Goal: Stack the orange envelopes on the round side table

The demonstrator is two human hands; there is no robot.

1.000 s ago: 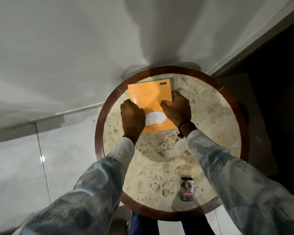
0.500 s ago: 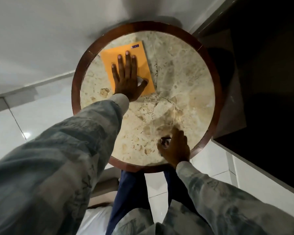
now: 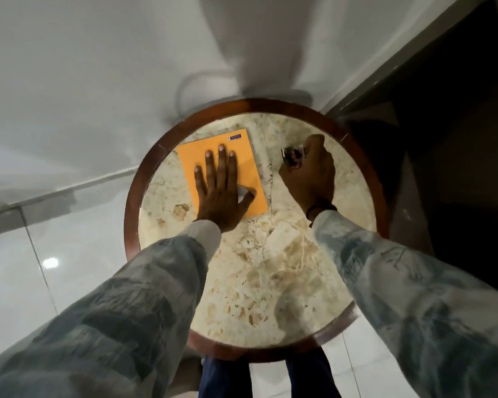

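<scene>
The orange envelopes (image 3: 243,159) lie as one flat pile on the far left part of the round side table (image 3: 270,282), a small blue label at the top right corner. My left hand (image 3: 219,185) presses flat on the pile with fingers spread. Only the top envelope shows, so how many lie beneath is hidden. My right hand (image 3: 311,173) is to the right of the pile, closed around a small dark box (image 3: 292,156) over the far right of the marble top.
The table has a dark wooden rim (image 3: 133,196) and stands against a white wall (image 3: 98,67). A dark opening (image 3: 457,139) lies to the right. Glossy white floor tiles (image 3: 26,268) are on the left, and my legs show below the near rim.
My right hand left the envelopes, took the small dark box from the near edge and carried it to the far right of the table. My left hand flattened onto the pile.
</scene>
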